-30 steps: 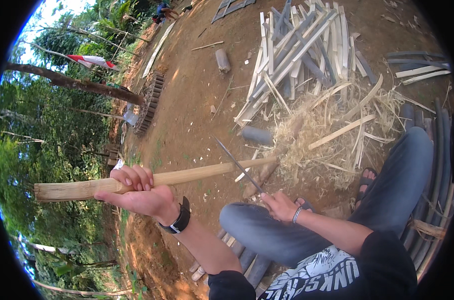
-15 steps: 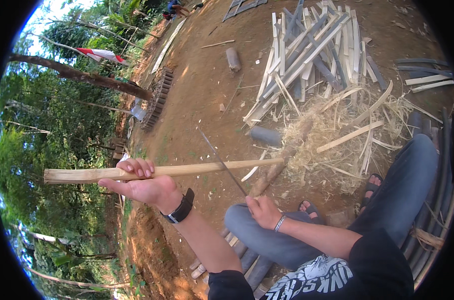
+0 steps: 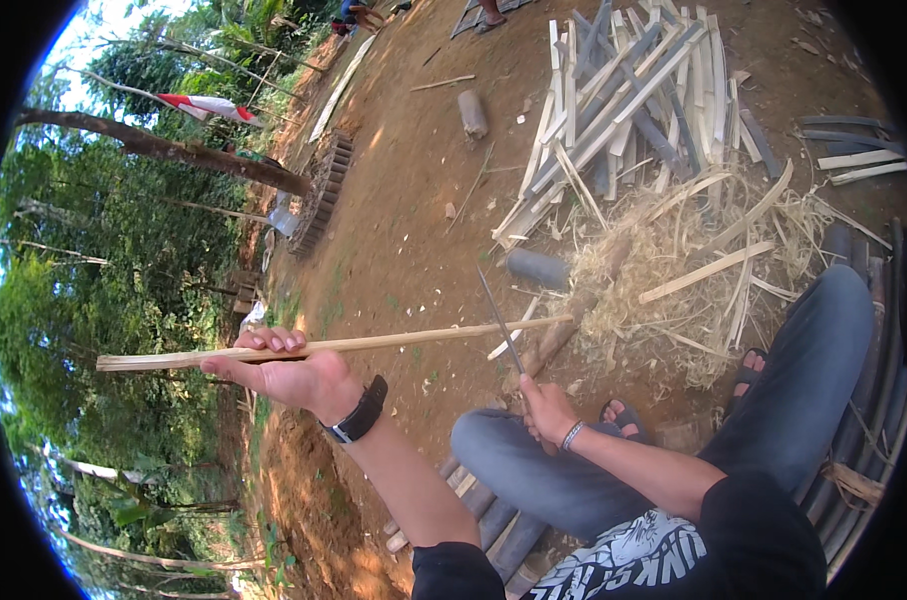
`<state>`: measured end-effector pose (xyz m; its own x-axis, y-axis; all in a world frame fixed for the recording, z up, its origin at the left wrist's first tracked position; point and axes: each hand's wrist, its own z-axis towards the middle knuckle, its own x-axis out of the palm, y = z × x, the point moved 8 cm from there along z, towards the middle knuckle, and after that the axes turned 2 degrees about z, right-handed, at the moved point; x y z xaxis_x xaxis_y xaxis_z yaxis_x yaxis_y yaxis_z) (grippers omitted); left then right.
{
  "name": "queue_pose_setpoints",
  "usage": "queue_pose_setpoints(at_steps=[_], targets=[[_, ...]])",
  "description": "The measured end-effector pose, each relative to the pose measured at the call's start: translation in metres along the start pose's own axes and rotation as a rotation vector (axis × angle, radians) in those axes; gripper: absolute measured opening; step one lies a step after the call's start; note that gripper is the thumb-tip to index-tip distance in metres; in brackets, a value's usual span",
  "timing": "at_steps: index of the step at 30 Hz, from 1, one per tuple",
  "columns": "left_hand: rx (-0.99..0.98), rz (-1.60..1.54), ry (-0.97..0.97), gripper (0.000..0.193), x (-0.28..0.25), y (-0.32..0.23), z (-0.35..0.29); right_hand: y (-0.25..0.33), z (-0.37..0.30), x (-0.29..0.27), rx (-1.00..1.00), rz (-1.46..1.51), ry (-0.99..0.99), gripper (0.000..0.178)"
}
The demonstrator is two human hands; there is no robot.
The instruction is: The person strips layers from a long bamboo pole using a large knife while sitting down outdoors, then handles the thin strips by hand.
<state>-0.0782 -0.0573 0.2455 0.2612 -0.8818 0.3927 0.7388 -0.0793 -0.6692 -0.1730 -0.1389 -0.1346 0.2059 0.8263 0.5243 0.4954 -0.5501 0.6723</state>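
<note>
My left hand (image 3: 309,380) is closed around a long pale bamboo strip (image 3: 414,340), its fingers curled over the upper edge and its thumb stretched out along the strip. The strip's narrow edge faces up, and its right end lies against a brown log (image 3: 552,348) on the ground. My right hand (image 3: 547,412), wrapped around a handle that it mostly hides, grips a long thin-bladed knife (image 3: 499,317). The blade points up and left, crossing the strip near its right end; whether it touches the strip I cannot tell.
Curly shavings (image 3: 664,270) cover the ground beyond my knees. Behind them lies a heap of split bamboo strips (image 3: 624,110). Dark bamboo poles (image 3: 874,330) lie at the right. A short log piece (image 3: 472,115) sits farther off. Another person's foot (image 3: 491,20) shows at the top.
My right hand and the knife have moved right, toward the strip's log end. The strip has turned from its broad face to its narrow edge. Another person's foot has appeared at the top.
</note>
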Motion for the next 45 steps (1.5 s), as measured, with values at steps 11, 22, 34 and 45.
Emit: queue_pose_setpoints(at_steps=[11, 22, 34, 45], targets=[[-0.038, -0.054, 0.157, 0.060, 0.014, -0.005, -0.012, 0.020, -0.031, -0.003, -0.072, -0.116, 0.131, 0.068], [-0.040, -0.110, 0.209, 0.056, 0.038, -0.007, -0.028, 0.053, -0.040, 0.010, -0.396, -0.167, 0.147, 0.066], [-0.035, -0.023, 0.188, 0.058, 0.036, -0.003, -0.025, 0.036, -0.023, 0.006, -0.117, 0.004, 0.142, 0.071], [-0.075, -0.066, 0.239, 0.060, 0.030, -0.001, -0.019, 0.017, -0.012, -0.008, -0.337, -0.195, 0.114, 0.066]])
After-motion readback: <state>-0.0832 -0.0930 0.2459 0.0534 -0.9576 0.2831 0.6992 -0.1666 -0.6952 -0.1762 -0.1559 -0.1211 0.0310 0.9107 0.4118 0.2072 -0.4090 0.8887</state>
